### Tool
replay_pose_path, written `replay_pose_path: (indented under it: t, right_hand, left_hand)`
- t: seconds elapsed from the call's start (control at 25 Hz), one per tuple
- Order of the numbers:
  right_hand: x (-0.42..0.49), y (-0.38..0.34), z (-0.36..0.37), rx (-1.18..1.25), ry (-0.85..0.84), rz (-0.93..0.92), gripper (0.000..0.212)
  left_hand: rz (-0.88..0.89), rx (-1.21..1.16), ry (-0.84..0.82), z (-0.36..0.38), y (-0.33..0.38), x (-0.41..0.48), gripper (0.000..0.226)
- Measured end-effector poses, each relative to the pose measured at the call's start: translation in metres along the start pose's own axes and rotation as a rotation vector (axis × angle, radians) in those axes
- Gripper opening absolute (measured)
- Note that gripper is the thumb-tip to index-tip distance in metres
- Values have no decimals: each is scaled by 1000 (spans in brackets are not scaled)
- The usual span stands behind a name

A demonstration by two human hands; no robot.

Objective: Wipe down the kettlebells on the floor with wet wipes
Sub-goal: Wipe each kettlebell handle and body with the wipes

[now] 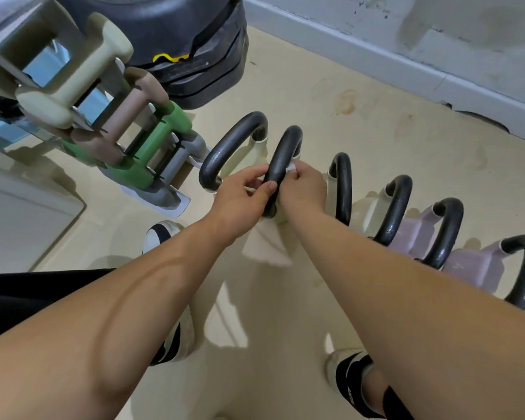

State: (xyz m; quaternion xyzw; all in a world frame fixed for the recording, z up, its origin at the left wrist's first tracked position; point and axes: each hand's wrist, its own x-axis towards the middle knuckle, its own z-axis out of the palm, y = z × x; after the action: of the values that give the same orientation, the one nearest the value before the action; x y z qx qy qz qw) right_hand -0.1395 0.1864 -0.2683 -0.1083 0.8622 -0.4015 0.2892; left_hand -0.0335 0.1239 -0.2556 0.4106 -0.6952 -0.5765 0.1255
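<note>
Head view: left hand (243, 192) and right hand (303, 184) each pinch the wet wipe (267, 247), looped round the second kettlebell handle (285, 147) at 12 o'clock of centre. Advice: keep it taut, work along the whole arch.

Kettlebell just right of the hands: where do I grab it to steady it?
Take the crown of its black handle from straight above, fingers through the loop. The arch stands upright and clear on top; lower down, the next kettlebell and the right hand pinching the wet wipe crowd its cream body.
</note>
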Motion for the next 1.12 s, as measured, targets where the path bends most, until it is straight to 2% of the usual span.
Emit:
replay_pose_path:
  t: [0.12,0.24,0.32,0.4,0.48,0.6,0.68,0.72,0.76,0.8,0.88,0.96,1.04,1.12]
  right_hand:
    - [11,0,-2,-35,-173,-17,27]
    - [-3,21,3,-219,-277,-99,27]
    - [-14,29,2,-234,-299,-139,22]
    - [-17,26,-10,-237,-325,-87,17]
    - [-22,18,-26,-274,-341,-72,28]
    - [-29,-7,-49,-159,-241,-50,39]
    - [-35,-21,-65,-29,-239,31,24]
    - [-35,-23,-73,39,-252,64,11]
    - [-36,-23,-80,96,-268,83,7]
    - [-37,-19,-85,135,-289,101,13]
    - [-38,-13,-94,139,-278,125,24]
    - [-40,-12,-96,186,-295,166,32]
    - [-43,-16,-91,207,-324,128,23]
    - [-43,-18,-80,143,-279,9,12]
  left_hand:
    - [7,8,8,-1,-1,1,28]
    - [-17,-2,17,0,-3,3,28]
    - [-35,1,20,-1,-5,4,34]
    - [-42,40,37,1,-7,7,38]
    - [-57,156,80,3,-6,5,43]
    - [-76,375,120,6,8,-6,44]
    - [8,427,113,7,23,-19,38]
    - [52,395,78,10,31,-25,39]
    - [72,317,35,13,39,-31,41]
    - [52,218,-6,17,45,-37,44]
    - [-83,15,-44,22,53,-46,44]
    - [-246,-161,-95,20,56,-50,29]
    - [-327,-257,-163,14,53,-52,19]
    - [-372,-350,-52,4,50,-43,22]
